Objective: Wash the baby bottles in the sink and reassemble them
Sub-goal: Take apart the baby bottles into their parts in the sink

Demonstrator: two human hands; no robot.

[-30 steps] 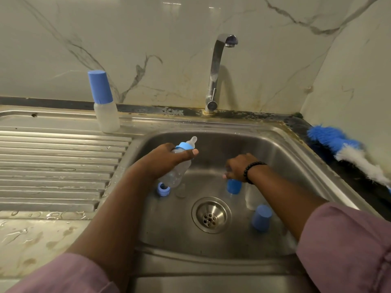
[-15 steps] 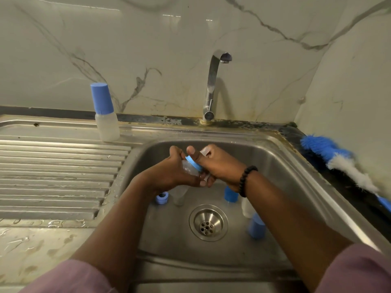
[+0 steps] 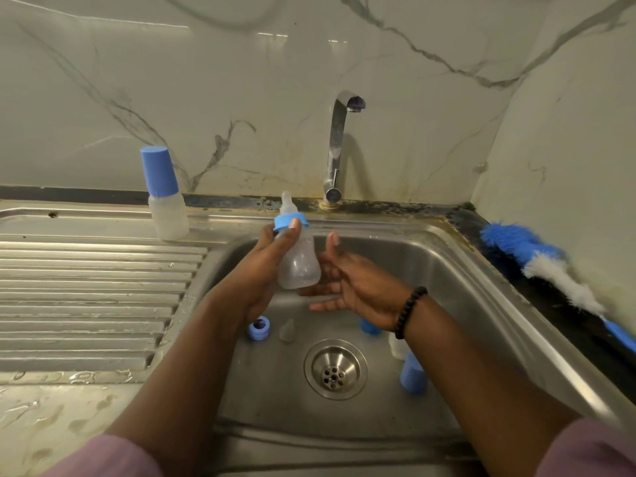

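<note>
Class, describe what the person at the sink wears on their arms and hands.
Both forearms are bare, with loose mauve-pink sleeves pushed up near the elbows. The right hand has a black beaded bracelet round its wrist. The left hand shows no ring, glove or band.

I see a steel sink (image 3: 481,270) set into a corner of white marble-veined wall (image 3: 241,80). Left of the sink lies its ribbed draining board (image 3: 86,297); behind it a chrome tap (image 3: 335,149) rises against the stained wall.
</note>
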